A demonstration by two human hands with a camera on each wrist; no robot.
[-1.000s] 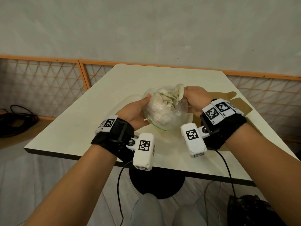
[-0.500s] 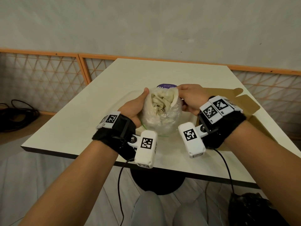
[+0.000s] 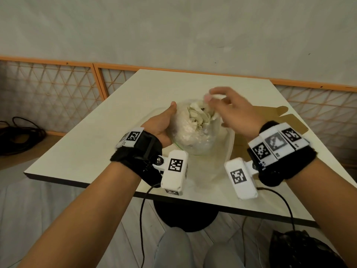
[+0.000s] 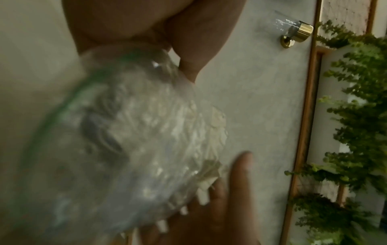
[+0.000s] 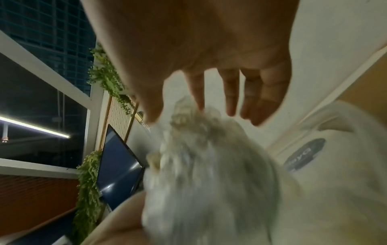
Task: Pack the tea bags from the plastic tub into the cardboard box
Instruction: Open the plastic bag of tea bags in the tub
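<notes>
A clear plastic bag [image 3: 188, 137] stuffed with pale tea bags [image 3: 197, 116] is held upright over a translucent plastic tub [image 3: 229, 149] on the table. My left hand [image 3: 169, 121] grips the bag's left side, thumb up along it; its fingers are hidden behind. The left wrist view shows the crinkled bag [image 4: 130, 132] under my thumb. My right hand [image 3: 215, 98] hovers just above the bag's open mouth, blurred, fingers spread and straight over the tea bags [image 5: 188, 119]. Flat brown cardboard box [image 3: 274, 118] flaps lie behind my right wrist.
The cream table [image 3: 100, 151] ends at a dark front edge near my wrists. A purple label [image 5: 305, 154] shows on the tub. Black cables [image 3: 21, 136] lie on the floor at left, a dark bag [image 3: 301, 248] at lower right. An orange lattice fence [image 3: 58, 88] stands behind.
My right hand has let go of the bag's rim and lifted above the opening with fingers spread. My left hand keeps its grip on the bag.
</notes>
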